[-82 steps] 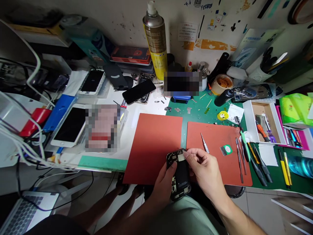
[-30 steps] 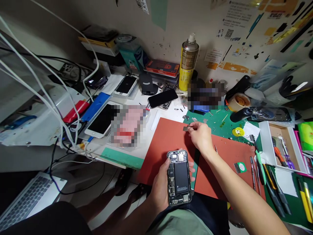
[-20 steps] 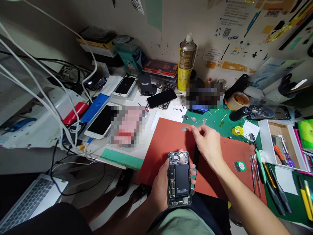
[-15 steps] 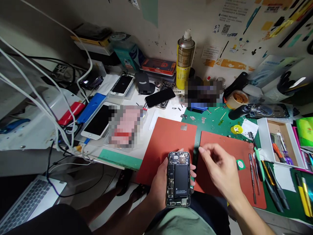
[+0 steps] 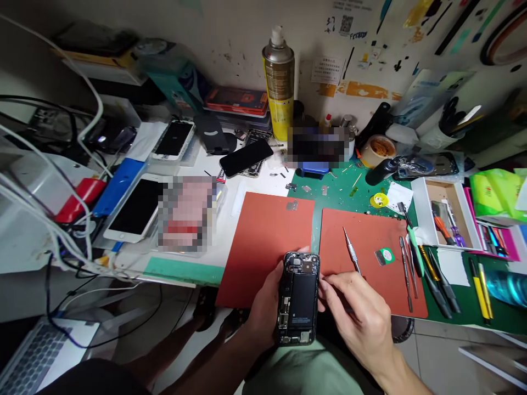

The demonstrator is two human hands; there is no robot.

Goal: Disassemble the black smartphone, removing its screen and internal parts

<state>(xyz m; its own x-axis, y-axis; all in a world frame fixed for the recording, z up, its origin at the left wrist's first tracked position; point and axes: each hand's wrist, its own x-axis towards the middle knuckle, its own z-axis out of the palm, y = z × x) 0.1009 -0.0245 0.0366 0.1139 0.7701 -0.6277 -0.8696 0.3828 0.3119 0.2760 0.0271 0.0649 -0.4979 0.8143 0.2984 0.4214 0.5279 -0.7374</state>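
The right hand (image 5: 362, 318) has its fingers (image 5: 329, 285) pinched around the lower end of a thin metal tool (image 5: 352, 258), just right of the opened phone (image 5: 299, 299). The left hand (image 5: 263, 312) grips that phone (back off, battery showing) from its left side, fingers curled around its edges, at the near edge of the counter (image 5: 354, 192). Beyond the phone lie two red mats (image 5: 263, 236); a small metal plate (image 5: 292, 206) rests on the left mat's far edge.

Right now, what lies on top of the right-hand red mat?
On the right red mat lie a metal spudger, a green-labelled tab and thin metal tools. The right hand covers its near-left corner.
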